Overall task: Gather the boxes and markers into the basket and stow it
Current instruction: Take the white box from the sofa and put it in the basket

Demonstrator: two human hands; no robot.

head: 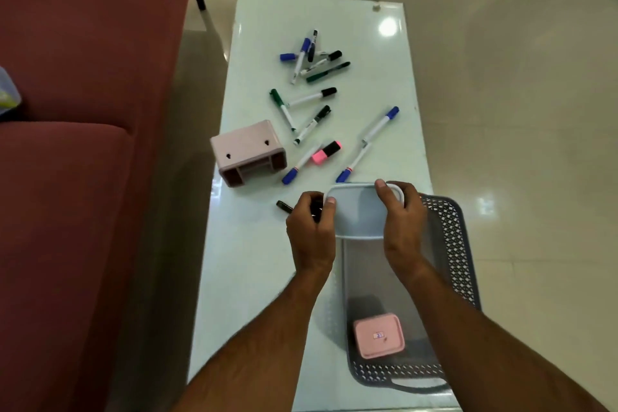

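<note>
A glossy tiled floor (518, 110), a red sofa (83, 110) on the left, and between them a long white table (254, 278) scattered with markers (312, 58). Both hands are on a pale blue box (359, 211), held over the far end of the grey perforated basket (461, 261), which sits at the table's near right corner. The right hand (403, 227) has its fingers curled round the box's right side, thumb over the rim. The left hand (311, 227) presses its thumb on the box's left corner, its fingers also curled round something dark; a dark marker (284, 206) pokes out just beside it. A small pink box (379, 338) lies in the near end of the basket. A larger pink box (247, 152) rests tipped over at the table's left edge, with a pink highlighter (327, 152) nearby among blue-capped markers.
</note>
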